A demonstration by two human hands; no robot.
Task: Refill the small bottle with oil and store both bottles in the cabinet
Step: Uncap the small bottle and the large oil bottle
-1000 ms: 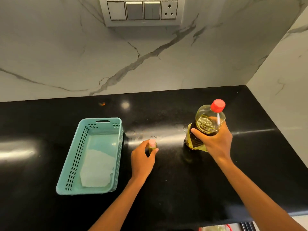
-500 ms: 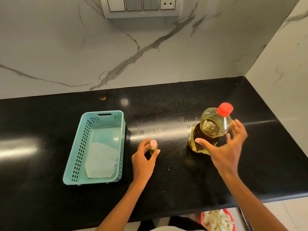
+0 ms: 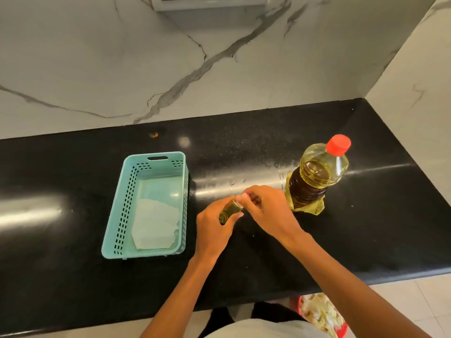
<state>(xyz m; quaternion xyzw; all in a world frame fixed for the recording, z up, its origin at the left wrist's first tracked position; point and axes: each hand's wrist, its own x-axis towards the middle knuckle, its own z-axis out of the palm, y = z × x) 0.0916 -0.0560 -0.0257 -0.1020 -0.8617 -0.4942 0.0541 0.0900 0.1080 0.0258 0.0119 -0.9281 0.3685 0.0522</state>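
Black counter (image 3: pixel 366 240) below, and my left hand (image 3: pixel 214 230) curls round the small bottle (image 3: pixel 229 211), tipped toward two o'clock, while my right hand (image 3: pixel 271 215) pinches its cap (image 3: pixel 244 196). Open it at this tilt and I reckon oil could dribble out, or the bottle slip. Half a second ago it stood upright and my right hand hovered spread by the big bottle (image 3: pixel 314 181), now alone at three o'clock.

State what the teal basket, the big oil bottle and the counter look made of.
Teal basket: likely moulded plastic, matte, with rows of slots and a cut-out handle. Big oil bottle: clear plastic by its look, ribbed, glossy, oil showing through. Counter: polished black stone, probably granite, speckled, with bright glare.
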